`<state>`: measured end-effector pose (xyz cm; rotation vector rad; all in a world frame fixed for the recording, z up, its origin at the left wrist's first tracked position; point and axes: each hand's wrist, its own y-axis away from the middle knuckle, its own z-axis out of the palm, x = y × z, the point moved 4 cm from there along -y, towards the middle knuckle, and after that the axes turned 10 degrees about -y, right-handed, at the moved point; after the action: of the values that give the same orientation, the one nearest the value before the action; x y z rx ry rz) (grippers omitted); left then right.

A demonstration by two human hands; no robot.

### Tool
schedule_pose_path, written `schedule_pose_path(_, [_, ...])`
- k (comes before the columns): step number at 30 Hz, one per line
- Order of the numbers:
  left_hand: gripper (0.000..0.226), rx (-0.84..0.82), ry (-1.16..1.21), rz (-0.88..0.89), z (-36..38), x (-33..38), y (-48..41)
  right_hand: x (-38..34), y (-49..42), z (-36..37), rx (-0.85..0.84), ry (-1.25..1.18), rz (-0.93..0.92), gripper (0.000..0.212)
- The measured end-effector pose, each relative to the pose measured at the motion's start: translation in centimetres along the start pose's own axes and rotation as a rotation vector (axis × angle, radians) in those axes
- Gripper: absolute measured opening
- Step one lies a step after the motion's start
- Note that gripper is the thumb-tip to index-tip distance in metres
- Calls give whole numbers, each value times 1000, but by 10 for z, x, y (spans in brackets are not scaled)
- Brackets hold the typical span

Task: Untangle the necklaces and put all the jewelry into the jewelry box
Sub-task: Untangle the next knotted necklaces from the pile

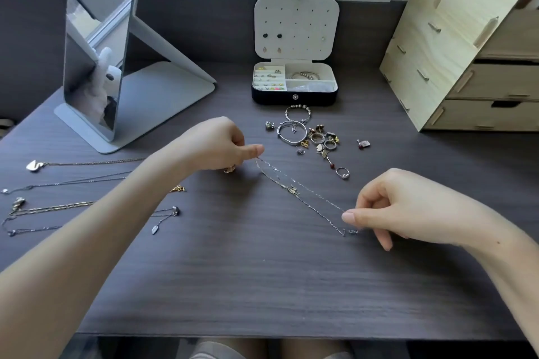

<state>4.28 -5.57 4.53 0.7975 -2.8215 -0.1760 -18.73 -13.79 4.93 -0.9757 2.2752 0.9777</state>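
Observation:
A thin silver necklace [303, 194] with a small pendant is stretched over the dark desk between my two hands. My left hand [217, 144] pinches its upper left end, and my right hand [388, 207] pinches the lower right end near the clasp. The open jewelry box [294, 96] stands at the back centre, with earrings on its lid and rings and a bracelet inside. A pile of rings, bangles and earrings [312, 135] lies in front of the box. Several necklaces [73, 183] lie spread out on the left, partly under my left forearm.
A tilted standing mirror [96, 67] is at the back left. A wooden drawer unit [466, 55] stands at the back right. The desk's front edge [262, 335] runs near the bottom of the view, with my lap below it.

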Motion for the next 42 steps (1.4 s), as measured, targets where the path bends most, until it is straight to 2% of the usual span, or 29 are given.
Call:
schedule_pose_path(8, [34,-14,97,63,4,-4,11,-9,8,11,-157,91,-179,30])
schedule_pose_path(12, [25,-66,79,94,8,-13,18,-13,7,20,-209,225,-192,33])
schedule_pose_path(14, [22,-68,98,105,8,-16,20,-16,3,19,-172,262,-192,38])
schedule_pose_path(16, [20,-64,112,107,9,-17,22,-22,-4,15,-54,248,-219,36])
schedule_pose_path(19, [21,-52,113,100,9,-16,23,-30,-20,11,193,174,-285,20])
schedule_pose_path(21, [21,-36,100,96,8,-14,23,-35,-34,14,267,155,-316,9])
schedule_pose_path(26, [22,43,46,92,12,-11,24,-36,-58,23,203,199,-319,4])
schedule_pose_path(29, [21,105,55,89,16,-9,25,-33,-63,24,154,195,-329,8])
schedule_pose_path(36, [11,340,-61,98,22,-4,28,-29,-60,15,125,-27,-351,14])
schedule_pose_path(39, [7,488,3,257,17,4,35,-30,-55,13,147,-44,-383,12])
schedule_pose_path(42, [8,410,250,415,16,15,45,-31,-52,15,149,-45,-409,13])
